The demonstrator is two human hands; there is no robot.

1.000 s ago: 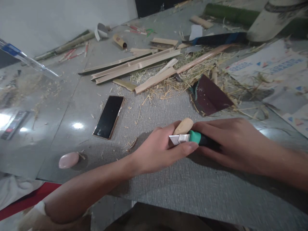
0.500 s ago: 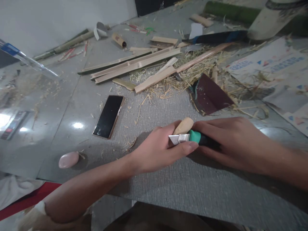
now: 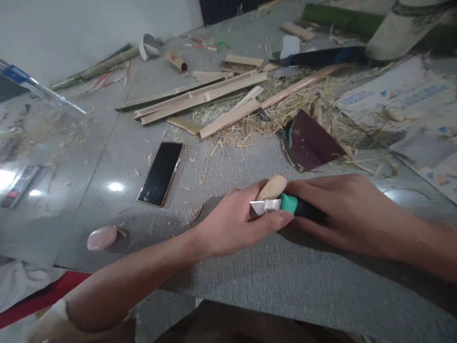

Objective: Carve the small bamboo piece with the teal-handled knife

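Head view: the left hand [image 3: 235,224] is closed around a small bamboo piece [image 3: 272,187], its rounded end protruding. The right hand [image 3: 339,209] is wrapped around a green-collared utility knife [image 3: 276,205], blade against the piece (contact edge hidden). Both rest on the worktop [image 3: 250,286]. Shavings [image 3: 282,112] and split bamboo strips [image 3: 200,97] beyond suggest carving well underway; finish cannot be judged.

Probably a craft workshop: split bamboo strips [image 3: 200,97], shavings [image 3: 285,112] and sandpaper [image 3: 312,140] litter the worktable [image 3: 250,286].

Printed paper [image 3: 403,102] — its lettering too blurred to read.
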